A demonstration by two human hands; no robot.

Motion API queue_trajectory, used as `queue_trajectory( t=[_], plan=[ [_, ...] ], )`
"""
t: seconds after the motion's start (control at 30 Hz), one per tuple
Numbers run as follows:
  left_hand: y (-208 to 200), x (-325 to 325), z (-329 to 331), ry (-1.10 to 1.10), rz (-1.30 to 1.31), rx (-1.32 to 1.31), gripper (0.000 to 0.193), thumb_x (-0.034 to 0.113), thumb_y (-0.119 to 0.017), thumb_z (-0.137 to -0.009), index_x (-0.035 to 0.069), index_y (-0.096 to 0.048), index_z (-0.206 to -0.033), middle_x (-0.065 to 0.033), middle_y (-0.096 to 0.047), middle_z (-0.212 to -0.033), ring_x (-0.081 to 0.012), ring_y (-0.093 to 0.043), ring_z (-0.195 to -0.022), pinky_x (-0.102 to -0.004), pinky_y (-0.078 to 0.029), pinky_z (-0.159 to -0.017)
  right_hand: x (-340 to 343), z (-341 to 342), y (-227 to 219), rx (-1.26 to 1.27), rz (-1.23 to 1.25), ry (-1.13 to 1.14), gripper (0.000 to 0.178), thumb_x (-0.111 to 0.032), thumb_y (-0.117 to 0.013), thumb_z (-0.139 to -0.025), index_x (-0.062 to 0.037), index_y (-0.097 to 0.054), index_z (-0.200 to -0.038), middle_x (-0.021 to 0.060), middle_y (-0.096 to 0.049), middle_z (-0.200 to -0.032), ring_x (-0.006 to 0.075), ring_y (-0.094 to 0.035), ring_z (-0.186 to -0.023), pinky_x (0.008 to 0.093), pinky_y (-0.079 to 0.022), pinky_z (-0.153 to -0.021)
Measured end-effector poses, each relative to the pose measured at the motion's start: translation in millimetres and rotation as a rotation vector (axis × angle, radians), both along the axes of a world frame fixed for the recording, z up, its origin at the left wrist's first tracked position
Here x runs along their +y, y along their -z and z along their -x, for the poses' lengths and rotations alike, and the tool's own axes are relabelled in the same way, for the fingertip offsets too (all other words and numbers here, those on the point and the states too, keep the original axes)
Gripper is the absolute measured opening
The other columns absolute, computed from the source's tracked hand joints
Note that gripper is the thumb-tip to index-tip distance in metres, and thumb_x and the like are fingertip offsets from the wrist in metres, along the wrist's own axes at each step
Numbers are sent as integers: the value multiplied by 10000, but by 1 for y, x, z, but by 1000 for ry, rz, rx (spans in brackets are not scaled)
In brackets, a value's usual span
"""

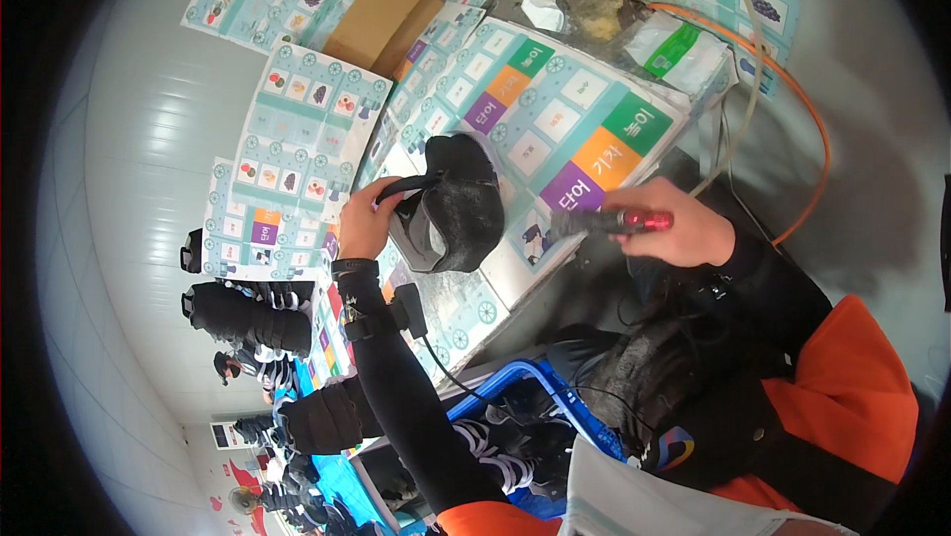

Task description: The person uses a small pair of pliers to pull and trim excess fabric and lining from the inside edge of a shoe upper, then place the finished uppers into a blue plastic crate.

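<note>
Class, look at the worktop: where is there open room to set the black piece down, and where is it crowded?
Open: the printed sheets beyond the black piece, between left hand and right hand. Crowded: the far edge by the bag, and the blue crate below.

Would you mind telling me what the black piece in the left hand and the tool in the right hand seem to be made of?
The black piece in the left hand looks like matte, fuzzy fabric, possibly felt or fleece, with a smoother grey lining; its surface is dull and nappy. The tool in the right hand shows a glossy red section, likely metal or plastic, and a dark grip whose material I cannot tell.
</note>
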State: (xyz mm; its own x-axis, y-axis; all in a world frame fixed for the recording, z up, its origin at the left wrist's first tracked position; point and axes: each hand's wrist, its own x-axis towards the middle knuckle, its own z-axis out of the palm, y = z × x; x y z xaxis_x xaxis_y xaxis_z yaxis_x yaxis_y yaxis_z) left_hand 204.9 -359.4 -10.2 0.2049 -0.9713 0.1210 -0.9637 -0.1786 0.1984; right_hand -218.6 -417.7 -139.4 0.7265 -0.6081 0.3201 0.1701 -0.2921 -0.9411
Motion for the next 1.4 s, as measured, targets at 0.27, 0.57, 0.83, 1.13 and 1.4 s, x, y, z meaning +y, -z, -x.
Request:
queue_trajectory(
  t=[0.27,0.57,0.83,1.13,1.4],
  plan=[
    [1,9,1,-28,12,11,274,191,-709,-934,116,-749,-1195,-146,-760,-981,-286,-717,-864,-360,-530,-800,4,-5,-4,136,-12,88,248,-83,-637,-784,-22,-654,-1025,203,-623,-797,414,-599,-735,393,-478,-682],
    [-2,15,6,-33,68,2,270,188,-698,-946,88,-737,-1193,-164,-762,-1007,-308,-739,-935,-372,-543,-820,33,-29,-5,85,118,-121,220,-67,-616,-780,-6,-621,-991,198,-590,-750,407,-593,-699,412,-444,-631],
    [-32,75,14,-140,227,-222,236,227,-665,-955,80,-729,-1128,-193,-735,-950,-436,-678,-905,-466,-534,-776,18,-24,-29,111,96,-264,206,-43,-666,-815,3,-658,-1015,104,-701,-806,266,-663,-745,328,-495,-724],
    [-36,271,112,-587,491,-249,261,275,-628,-974,34,-643,-1074,-268,-664,-755,-496,-651,-718,-576,-508,-638,-80,-78,-3,372,426,318,355,-123,-625,-934,43,-613,-1248,247,-710,-1004,399,-677,-885,420,-520,-790],
    [147,505,172,-1286,800,932,227,218,-639,-993,-1,-643,-1052,-49,-675,-803,-153,-608,-562,-282,-499,-526,-144,-131,57,498,1088,531,638,6,-630,-921,-14,-408,-1519,197,-446,-1522,383,-417,-1431,460,-367,-1170]
  ],
)
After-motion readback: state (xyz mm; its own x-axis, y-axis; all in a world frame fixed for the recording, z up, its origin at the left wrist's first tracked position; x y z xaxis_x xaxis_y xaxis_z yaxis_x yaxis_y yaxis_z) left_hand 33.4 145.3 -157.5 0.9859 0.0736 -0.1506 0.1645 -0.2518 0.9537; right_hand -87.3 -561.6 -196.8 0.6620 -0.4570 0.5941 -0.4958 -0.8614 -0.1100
